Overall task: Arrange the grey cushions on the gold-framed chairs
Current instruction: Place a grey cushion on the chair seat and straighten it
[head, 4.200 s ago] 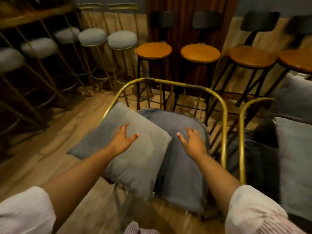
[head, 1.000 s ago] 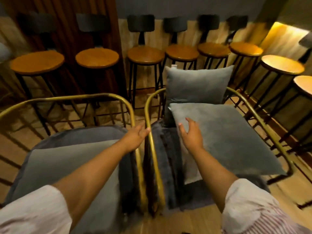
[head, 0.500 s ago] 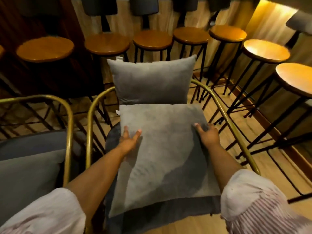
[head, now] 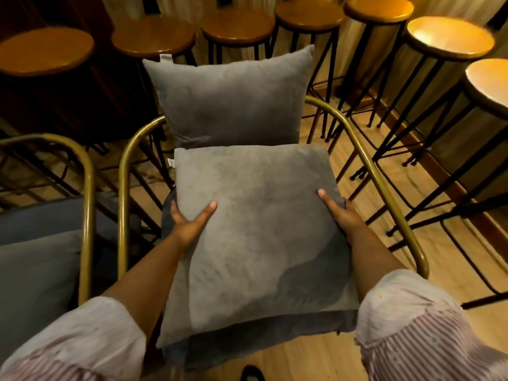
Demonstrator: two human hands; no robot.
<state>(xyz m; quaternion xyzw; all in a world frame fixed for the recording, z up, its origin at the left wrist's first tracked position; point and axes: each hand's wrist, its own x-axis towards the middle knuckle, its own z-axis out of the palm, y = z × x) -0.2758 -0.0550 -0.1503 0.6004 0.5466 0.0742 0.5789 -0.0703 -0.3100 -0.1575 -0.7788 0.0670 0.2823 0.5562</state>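
A grey cushion lies flat on the dark seat pad of a gold-framed chair in the middle of the view. My left hand grips its left edge, thumb on top and fingers underneath. My right hand holds its right edge the same way. A second grey cushion stands upright against the chair's back. At the left edge stands another gold-framed chair with a grey cushion on its seat.
Several round wooden bar stools on black metal legs line the wall behind the chairs and run down the right side. The floor is light wood. The two gold chairs stand close side by side.
I have turned from the left chair to the right one. Both hands moved onto the flat cushion and now grip its side edges, thumbs on top, fingers underneath.
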